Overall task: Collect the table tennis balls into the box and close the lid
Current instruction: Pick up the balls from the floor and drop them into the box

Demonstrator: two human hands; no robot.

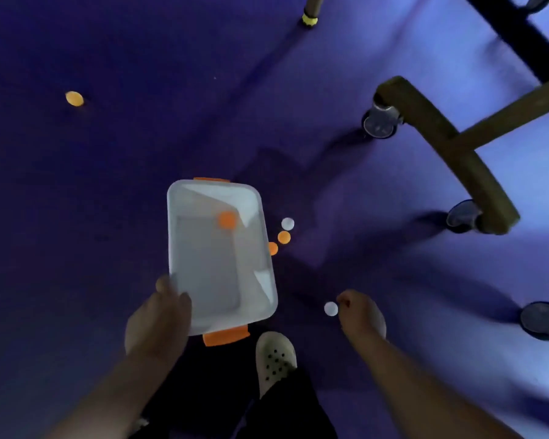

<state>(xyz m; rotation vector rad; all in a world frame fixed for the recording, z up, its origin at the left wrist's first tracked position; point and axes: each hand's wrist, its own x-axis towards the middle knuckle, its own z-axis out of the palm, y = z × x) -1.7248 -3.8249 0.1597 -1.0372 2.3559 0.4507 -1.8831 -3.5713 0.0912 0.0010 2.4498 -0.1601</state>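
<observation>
**Setting:** indoor sports room, most likely for table tennis.

**Flooring:** smooth purple-blue sports floor (140, 160) fills the view, dim at left and brighter at right.

**Furniture:** a wheeled frame at right has a curved olive-brown base leg (450, 144) joined by a straight strut. It rides on castor wheels at the far end (379, 122), mid (461, 217) and near end (542, 318). A dark crossbeam (520, 39) runs above it. A separate post with a yellow foot (309, 19) stands at the top.

**Loose items on the floor:** an orange table tennis ball (74, 98) lies far left. A white ball (287, 224) lies just beside another orange ball (284, 237) at centre.
</observation>
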